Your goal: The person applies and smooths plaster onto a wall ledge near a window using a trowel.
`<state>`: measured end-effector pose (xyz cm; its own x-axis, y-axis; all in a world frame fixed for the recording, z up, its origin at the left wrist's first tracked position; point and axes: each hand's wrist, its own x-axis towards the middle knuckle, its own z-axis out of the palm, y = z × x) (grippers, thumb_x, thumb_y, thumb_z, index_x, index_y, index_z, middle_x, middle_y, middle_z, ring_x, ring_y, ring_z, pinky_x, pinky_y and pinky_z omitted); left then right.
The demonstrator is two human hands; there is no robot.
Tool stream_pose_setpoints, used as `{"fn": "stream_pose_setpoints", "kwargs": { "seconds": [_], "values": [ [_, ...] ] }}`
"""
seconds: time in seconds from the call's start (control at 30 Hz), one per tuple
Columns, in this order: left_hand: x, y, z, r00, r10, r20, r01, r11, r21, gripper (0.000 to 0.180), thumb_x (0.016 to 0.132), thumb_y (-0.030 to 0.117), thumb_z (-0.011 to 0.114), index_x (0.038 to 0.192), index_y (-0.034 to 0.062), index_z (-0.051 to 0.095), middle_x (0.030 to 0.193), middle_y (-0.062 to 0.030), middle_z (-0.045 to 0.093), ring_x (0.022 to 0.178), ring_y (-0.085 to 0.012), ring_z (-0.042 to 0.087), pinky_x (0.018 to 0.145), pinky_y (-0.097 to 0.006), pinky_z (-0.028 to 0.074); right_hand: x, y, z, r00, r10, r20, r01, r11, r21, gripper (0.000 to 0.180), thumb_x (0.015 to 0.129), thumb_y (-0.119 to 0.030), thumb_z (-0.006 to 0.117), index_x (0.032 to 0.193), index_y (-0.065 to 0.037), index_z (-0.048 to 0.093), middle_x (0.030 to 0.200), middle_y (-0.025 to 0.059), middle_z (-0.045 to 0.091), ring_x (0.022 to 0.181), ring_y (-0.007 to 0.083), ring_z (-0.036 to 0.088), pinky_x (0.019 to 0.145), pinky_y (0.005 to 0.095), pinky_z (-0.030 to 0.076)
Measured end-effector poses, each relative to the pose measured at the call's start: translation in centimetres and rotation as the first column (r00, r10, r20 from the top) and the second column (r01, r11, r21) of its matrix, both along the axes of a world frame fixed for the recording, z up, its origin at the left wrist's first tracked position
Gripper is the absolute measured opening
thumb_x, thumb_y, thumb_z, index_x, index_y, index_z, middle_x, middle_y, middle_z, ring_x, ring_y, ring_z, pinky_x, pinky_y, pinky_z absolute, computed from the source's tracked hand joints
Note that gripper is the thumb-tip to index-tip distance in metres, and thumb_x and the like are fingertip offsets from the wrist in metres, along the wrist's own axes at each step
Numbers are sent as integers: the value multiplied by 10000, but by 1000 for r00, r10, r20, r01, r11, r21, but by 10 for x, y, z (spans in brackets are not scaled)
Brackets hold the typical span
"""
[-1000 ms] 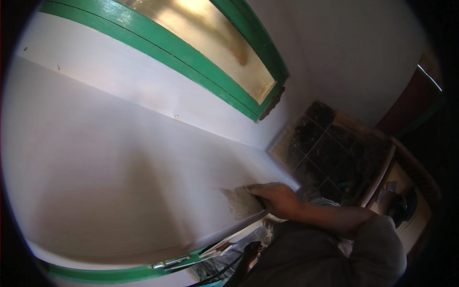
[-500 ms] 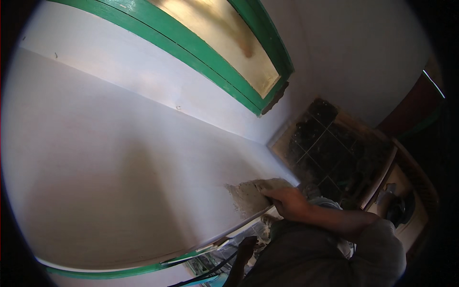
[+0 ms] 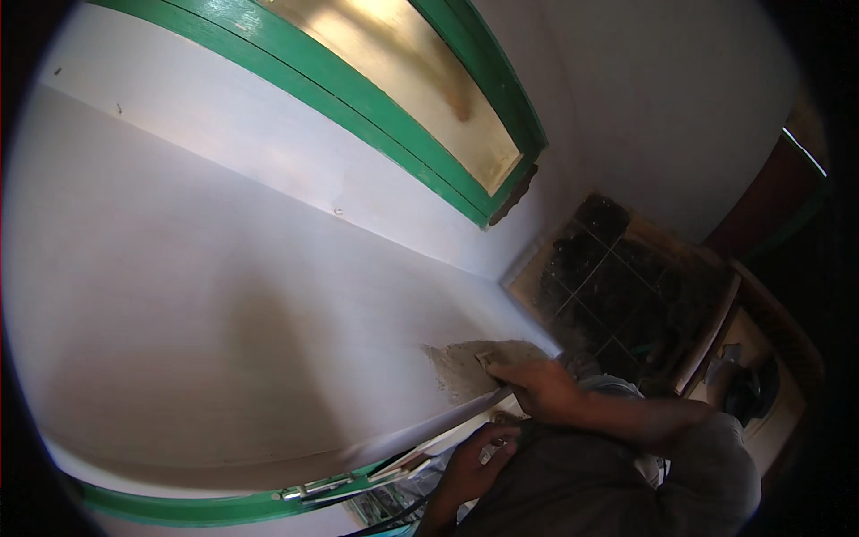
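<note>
My right hand [image 3: 540, 387] reaches to the right end of a broad white slab-like surface [image 3: 206, 295]. Its fingers press a small, flat, greyish-brown piece [image 3: 486, 360] against a rough grey-brown patch [image 3: 461, 371]; what kind of piece it is, I cannot make out. The patch looks like bare plaster and runs to the surface's near edge. Below that edge, close to my body, my left hand [image 3: 479, 461] is half curled, with a gap between thumb and fingers. Nothing nameable shows in it.
Above the surface is a green frame [image 3: 358, 98] around a bright pane [image 3: 429, 80], its lower corner chipped. Dark floor tiles [image 3: 608, 277] lie at right, beside a wooden chair [image 3: 716, 331] with dark things on its seat. A green-edged strip [image 3: 197, 512] curves below.
My left hand has risen and moved right, nearer the surface's edge. My right hand stays at the patch, shifted slightly downward, with the small piece now showing more clearly. The view has tilted slightly.
</note>
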<state>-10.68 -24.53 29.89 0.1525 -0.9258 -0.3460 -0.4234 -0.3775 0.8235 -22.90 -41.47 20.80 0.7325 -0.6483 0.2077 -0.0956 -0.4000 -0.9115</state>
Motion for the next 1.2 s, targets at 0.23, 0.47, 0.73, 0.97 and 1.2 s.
{"fn": "stream_pose_setpoints", "kwargs": {
  "seconds": [0.23, 0.47, 0.73, 0.97, 1.2],
  "values": [
    [-19, -17, 5, 941, 221, -256, -177, 966, 186, 188, 1042, 129, 651, 1199, 44, 705, 913, -49, 707, 833, -105, 664, 764, -279, 534, 24, -22, 5, 999, -13, 44, 16, 998, -57, 414, 843, -71, 684, 1254, -82, 726, 1110, 190, 757, 959, 383, 738, 870, 495, 574],
    [-18, -5, 19, 990, 137, -34, -139, 988, -71, 133, 1028, 138, 679, 979, 31, 741, 713, -5, 662, 656, -60, 597, 614, -256, 488, 3, -17, 9, 993, -112, 29, 105, 981, 163, 294, 918, -64, 659, 1202, -50, 734, 1018, 161, 777, 905, 292, 764, 840, 414, 587],
    [-28, 19, 5, 950, 295, -99, -300, 953, -39, 162, 1012, 175, 714, 1026, 14, 729, 878, -49, 739, 837, -106, 680, 792, -270, 531, 8, -34, 5, 950, -250, 189, 54, 726, 686, 396, 950, -57, 705, 1342, -43, 647, 1087, 84, 715, 986, 142, 670, 868, 307, 545],
    [-32, 25, 3, 943, 322, -84, -325, 945, -28, 181, 1013, 176, 715, 1085, 11, 728, 966, -67, 752, 919, -118, 682, 858, -275, 526, 15, -30, 2, 961, -260, 91, 160, 797, 583, 235, 945, -97, 731, 1166, -17, 737, 980, 88, 750, 894, 160, 703, 830, 330, 555],
    [-38, 24, -2, 950, 287, -125, -293, 956, -29, 208, 1007, 203, 730, 1104, 19, 730, 986, -60, 755, 938, -116, 680, 874, -280, 525, 27, -19, 12, 934, -346, 91, 335, 935, 116, 211, 869, -98, 756, 1074, -59, 787, 1009, 186, 766, 853, 331, 757, 778, 398, 593]
  ]
}}
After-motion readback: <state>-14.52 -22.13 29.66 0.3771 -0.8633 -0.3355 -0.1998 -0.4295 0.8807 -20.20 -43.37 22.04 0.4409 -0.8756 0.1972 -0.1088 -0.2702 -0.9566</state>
